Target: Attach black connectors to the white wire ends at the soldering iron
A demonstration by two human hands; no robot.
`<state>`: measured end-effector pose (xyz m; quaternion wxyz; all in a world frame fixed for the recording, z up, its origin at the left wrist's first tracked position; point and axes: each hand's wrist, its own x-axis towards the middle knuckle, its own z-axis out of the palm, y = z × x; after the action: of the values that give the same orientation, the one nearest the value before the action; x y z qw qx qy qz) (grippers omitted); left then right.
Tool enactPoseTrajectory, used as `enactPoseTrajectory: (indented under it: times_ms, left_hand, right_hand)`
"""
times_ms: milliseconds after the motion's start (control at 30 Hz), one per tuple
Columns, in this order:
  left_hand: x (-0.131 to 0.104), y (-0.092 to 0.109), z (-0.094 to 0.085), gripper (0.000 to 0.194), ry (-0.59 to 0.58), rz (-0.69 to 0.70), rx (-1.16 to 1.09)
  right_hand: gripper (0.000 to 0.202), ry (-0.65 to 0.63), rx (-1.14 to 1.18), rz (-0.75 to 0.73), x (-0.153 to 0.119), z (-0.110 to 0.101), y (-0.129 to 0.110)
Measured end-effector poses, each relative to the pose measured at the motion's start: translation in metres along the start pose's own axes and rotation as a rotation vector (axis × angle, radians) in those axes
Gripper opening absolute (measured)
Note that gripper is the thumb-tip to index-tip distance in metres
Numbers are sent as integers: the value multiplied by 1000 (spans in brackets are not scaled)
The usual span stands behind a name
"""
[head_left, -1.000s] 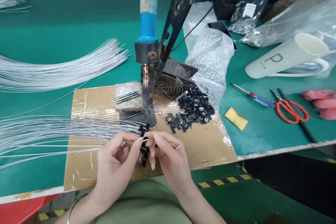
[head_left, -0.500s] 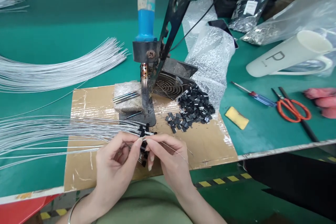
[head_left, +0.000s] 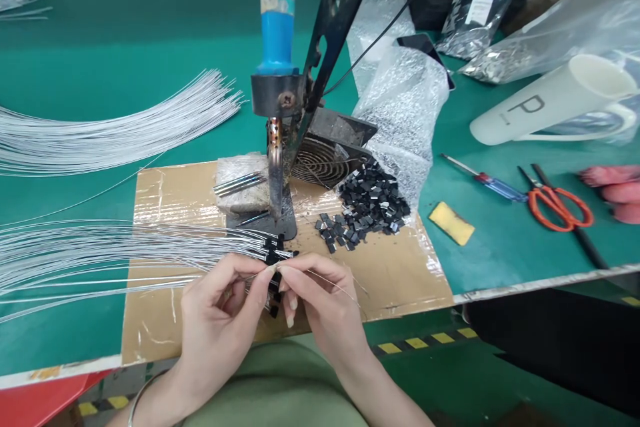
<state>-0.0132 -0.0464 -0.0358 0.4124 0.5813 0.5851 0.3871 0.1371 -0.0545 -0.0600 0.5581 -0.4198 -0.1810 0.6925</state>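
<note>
Thumb and finger of my left hand (head_left: 223, 310) are pinched together over the cardboard (head_left: 155, 320), touching my right hand (head_left: 327, 310), which is pinched too. Thin wire (head_left: 335, 282) runs out from between the fingers of my right hand toward the right. What the left fingertips pinch is too small to name. Just beyond the hands, white wires (head_left: 190, 243) from the left end in black connectors (head_left: 273, 250). Above them stands a blue-handled soldering iron (head_left: 277, 40) in a black bracket, tip down. Loose black connectors (head_left: 375, 203) are heaped at its right.
A second wire bundle (head_left: 125, 140) lies at the back left. Bubble wrap (head_left: 400, 120), a white mug (head_left: 550, 103), a screwdriver (head_left: 500, 187), orange-handled scissors (head_left: 560, 210) and a yellow sponge (head_left: 451, 223) are on the right. A fan (head_left: 320, 160) sits behind the iron.
Both hands stay pinched together at nearly the same place. The wire at my right hand has shifted slightly, and the view has moved very little.
</note>
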Motion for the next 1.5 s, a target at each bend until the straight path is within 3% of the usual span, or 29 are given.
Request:
enactPoseTrajectory:
  times_ms: [333, 767, 1500]
  left_hand:
    - [2, 3, -7, 12, -73, 10, 30]
    - [5, 5, -6, 14, -78, -43, -3]
    - [-3, -3, 6, 7, 29, 43, 28]
  right_hand:
    - [13, -39, 27, 117, 1, -2, -13]
    - [14, -93, -41, 109, 2, -10, -15]
    - [14, 52, 99, 74, 0, 6, -3]
